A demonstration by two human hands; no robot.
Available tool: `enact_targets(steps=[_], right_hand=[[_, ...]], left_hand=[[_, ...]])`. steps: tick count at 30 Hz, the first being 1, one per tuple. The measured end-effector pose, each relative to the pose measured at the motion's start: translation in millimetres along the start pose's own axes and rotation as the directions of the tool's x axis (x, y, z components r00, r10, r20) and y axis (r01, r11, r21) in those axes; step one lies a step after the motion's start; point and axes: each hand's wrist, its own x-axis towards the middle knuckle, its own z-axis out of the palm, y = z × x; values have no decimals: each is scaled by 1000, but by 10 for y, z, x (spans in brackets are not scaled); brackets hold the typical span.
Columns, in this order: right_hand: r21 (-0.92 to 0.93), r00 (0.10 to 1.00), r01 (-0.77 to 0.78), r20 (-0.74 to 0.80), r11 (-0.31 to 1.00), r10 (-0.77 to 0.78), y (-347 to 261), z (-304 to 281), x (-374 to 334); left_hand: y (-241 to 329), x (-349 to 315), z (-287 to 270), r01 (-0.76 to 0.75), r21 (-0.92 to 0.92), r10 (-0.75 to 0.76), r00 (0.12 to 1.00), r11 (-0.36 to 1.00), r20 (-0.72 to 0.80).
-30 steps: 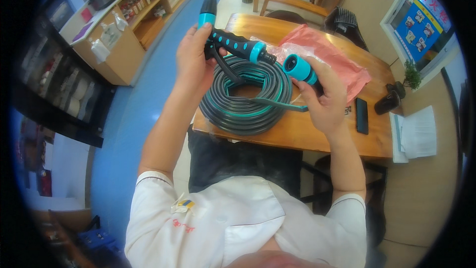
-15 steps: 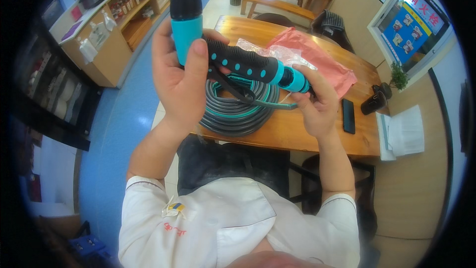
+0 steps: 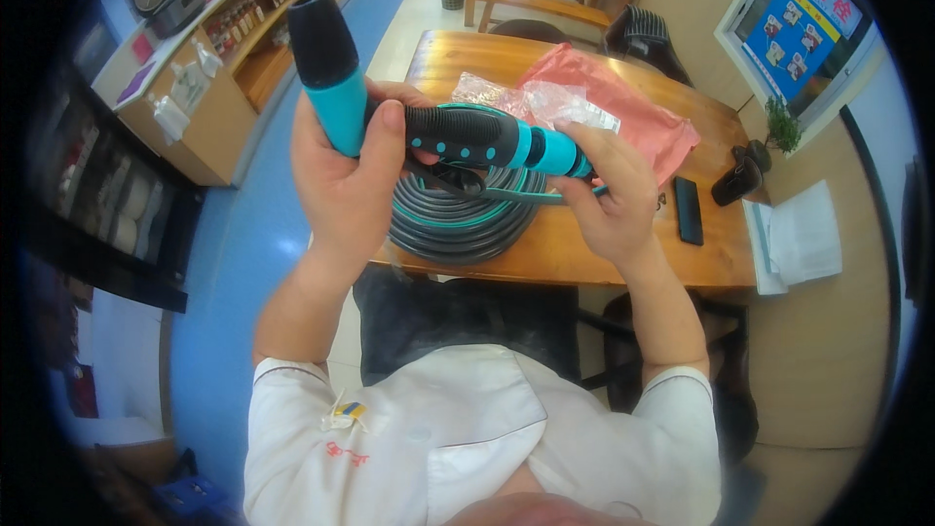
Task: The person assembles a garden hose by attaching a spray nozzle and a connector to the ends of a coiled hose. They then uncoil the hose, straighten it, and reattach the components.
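A black and turquoise hose spray nozzle [image 3: 458, 133] is held up above the table between both hands. My left hand [image 3: 341, 170] is closed round its turquoise neck, thumb along the near side, with the black nozzle head pointing up and left. At the handle's other end, my right hand [image 3: 616, 190] grips the turquoise hose connector [image 3: 557, 151] with thumb and fingers. From there a grey-green hose [image 3: 526, 197] runs left below the handle. Under it a coiled grey hose with turquoise stripes [image 3: 458, 234] lies on the wooden table [image 3: 604, 258], partly hidden by the nozzle.
Behind the coil lie a pink plastic bag [image 3: 643, 117] and clear wrapping [image 3: 487, 93]. A black phone [image 3: 688, 210], a dark cup [image 3: 736, 181] and white papers [image 3: 804, 234] are on the right. A shelf counter [image 3: 209, 127] stands at the left, across a blue floor strip.
The nozzle has tilted, its head leaning further left and lower. The connector now sits nearly in line with the handle, and my right hand has shifted slightly left.
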Motion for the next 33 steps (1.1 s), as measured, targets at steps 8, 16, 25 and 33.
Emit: enact_targets(steps=[8, 16, 25, 33], right_hand=[[-23, 999, 39, 35, 999, -38, 6, -15, 12], [-68, 994, 81, -62, 994, -86, 4, 74, 35], [-91, 994, 88, -51, 992, -93, -29, 57, 43], [-107, 991, 117, -52, 987, -124, 0, 66, 45]], left_hand=[[-43, 3, -27, 88, -76, -88, 996, 993, -5], [-61, -36, 23, 75, -66, -76, 997, 995, -3], [-102, -46, 26, 75, -81, -76, 997, 994, -6], [-124, -16, 17, 68, -93, -66, 998, 993, 23]])
